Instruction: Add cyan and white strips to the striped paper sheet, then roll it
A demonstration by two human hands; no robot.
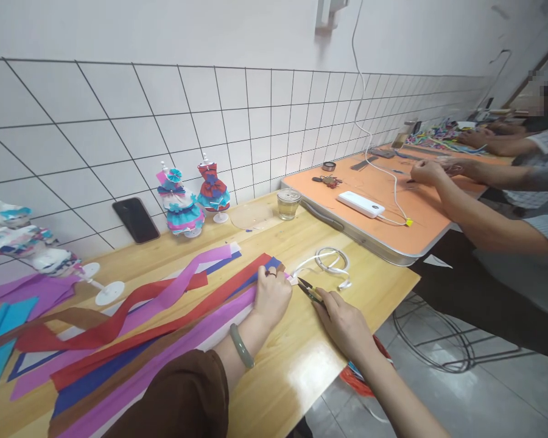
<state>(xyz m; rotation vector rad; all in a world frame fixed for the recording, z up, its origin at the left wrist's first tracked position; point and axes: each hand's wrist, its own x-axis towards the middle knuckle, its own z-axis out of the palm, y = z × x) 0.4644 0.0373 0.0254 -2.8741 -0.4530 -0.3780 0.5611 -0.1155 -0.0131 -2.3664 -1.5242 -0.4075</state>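
Note:
My left hand point(274, 295) is closed on the gathered ends of several long paper strips point(159, 347) in red, blue, brown, purple and white. The strips trail left across the wooden table point(301, 377). In my right hand point(344, 322) is a pair of dark-handled pliers point(309, 291), its tips at the white end of the strips beside my left fingers. Whether the jaws grip the white end, I cannot tell. Behind my left hand lie more loose strips point(182, 274) in purple, red and blue.
A coiled white cable point(331, 261) lies beyond the pliers. Near the wall stand a glass point(288, 204), a phone point(136, 220) and small dress stands point(180, 204). Rightward, an orange table point(393, 234) holds a white power bank point(360, 204); a co-worker's hands point(432, 173) work there.

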